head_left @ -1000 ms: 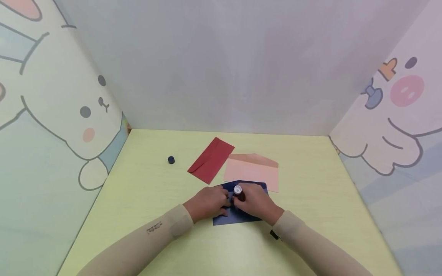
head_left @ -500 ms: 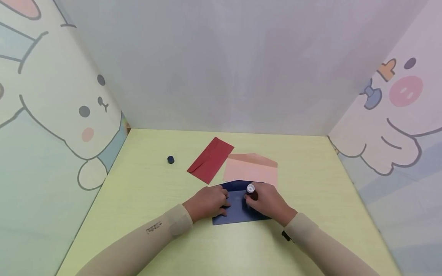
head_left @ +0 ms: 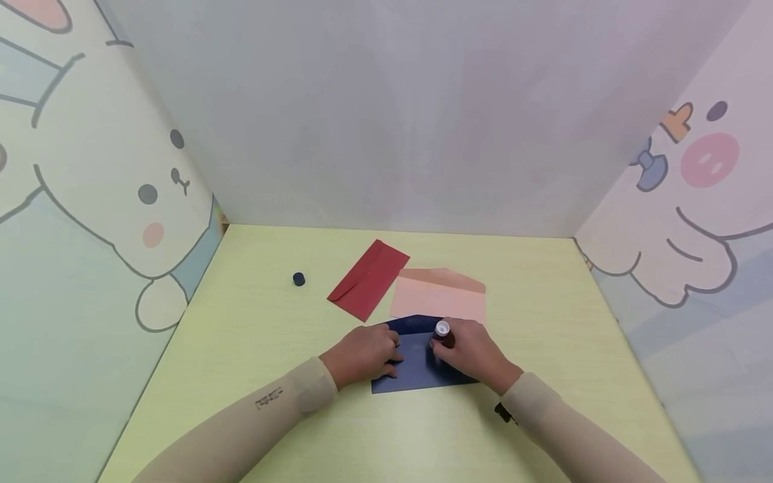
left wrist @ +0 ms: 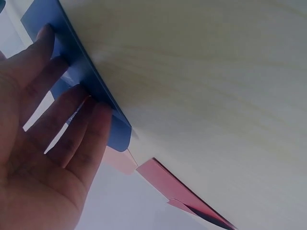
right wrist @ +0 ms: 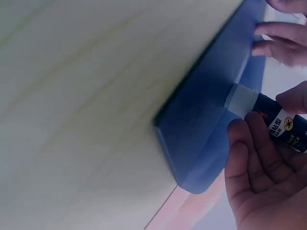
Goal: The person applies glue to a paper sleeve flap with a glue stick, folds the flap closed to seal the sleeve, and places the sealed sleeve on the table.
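Note:
A dark blue envelope [head_left: 417, 369] lies on the table with its flap spread away from the person. My right hand [head_left: 474, 350] grips a glue stick [head_left: 443, 329], white end up in the head view. In the right wrist view the uncapped end of the glue stick [right wrist: 242, 100] meets the envelope [right wrist: 206, 91] near the flap's fold. My left hand [head_left: 362, 354] rests its fingertips on the left part of the envelope. Those fingers [left wrist: 98, 129] are spread and slightly bent on the paper in the left wrist view.
A pink envelope [head_left: 437, 298] with its flap raised lies just behind the blue one, partly covered by it. Left of that is a red envelope [head_left: 368, 282], set at a slant. A small dark cap [head_left: 298, 279] sits farther left on the pale yellow table [head_left: 260, 315]. Walls enclose the table.
My right hand has slid the glue stick to the right across the blue envelope, mostly in the first half second. The left hand has stayed in place.

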`<state>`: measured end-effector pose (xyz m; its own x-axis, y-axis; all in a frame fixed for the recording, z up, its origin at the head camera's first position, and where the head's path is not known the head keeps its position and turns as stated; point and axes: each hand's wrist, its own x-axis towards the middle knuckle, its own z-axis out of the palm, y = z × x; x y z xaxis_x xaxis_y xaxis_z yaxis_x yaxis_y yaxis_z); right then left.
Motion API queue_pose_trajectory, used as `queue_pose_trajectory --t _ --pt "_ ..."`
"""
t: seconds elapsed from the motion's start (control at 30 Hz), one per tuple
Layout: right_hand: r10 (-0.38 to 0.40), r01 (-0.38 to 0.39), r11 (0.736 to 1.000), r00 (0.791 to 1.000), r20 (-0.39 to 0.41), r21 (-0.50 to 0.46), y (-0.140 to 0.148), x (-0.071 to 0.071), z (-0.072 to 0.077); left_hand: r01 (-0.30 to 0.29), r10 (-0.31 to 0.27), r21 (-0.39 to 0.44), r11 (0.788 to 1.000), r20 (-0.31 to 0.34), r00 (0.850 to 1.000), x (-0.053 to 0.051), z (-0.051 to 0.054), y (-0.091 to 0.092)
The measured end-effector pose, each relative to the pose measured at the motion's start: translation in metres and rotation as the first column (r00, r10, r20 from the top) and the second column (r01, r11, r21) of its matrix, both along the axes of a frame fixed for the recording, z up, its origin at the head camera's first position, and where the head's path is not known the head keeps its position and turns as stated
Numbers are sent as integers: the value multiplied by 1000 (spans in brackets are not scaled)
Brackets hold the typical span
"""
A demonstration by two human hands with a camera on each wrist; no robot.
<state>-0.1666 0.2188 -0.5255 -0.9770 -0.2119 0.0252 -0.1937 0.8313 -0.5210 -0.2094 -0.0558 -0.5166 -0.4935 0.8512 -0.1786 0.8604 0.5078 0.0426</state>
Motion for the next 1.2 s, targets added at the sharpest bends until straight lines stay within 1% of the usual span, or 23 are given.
queue_pose_trajectory --t 0.07,0.17,0.23,0.3,0.5,0.63,0.77,0.93,1.07,1.2 --pt "-42 43 997 999 31 -56 3 -1 3 0 0 -3 1000 1 1000 0 0 0" --pt "-99 106 984 993 60 -141 7 -3 10 -5 5 0 1000 1 1000 0 -1 -1" --pt "-105 113 980 993 54 -162 6 -5 13 -11 11 1 1000 1 1000 0 -2 -1" --pt "-81 87 982 996 45 -168 2 -8 13 -19 19 1 1000 2 1000 -1 -1 -1" --pt "27 -20 991 998 51 -131 -22 -12 4 -22 22 3 1000 11 1000 1 0 0" --pt "61 -55 993 996 58 -103 -36 -13 -2 -8 8 4 1000 -11 1000 1 -1 0" --pt "83 -80 995 995 54 -58 -43 -11 -5 1 0 12 1000 -28 1000 1 -2 -1" --pt "102 -102 995 995 15 5 -43 -9 -4 2 -2 2 1000 -30 1000 1 -3 0" --pt "91 -91 994 996 -5 56 -36 -6 -1 -19 19 -6 1000 -3 1000 2 -2 1" --pt "80 -76 993 996 -39 91 -24 -5 -2 -31 31 -1 1000 8 999 2 -1 1"
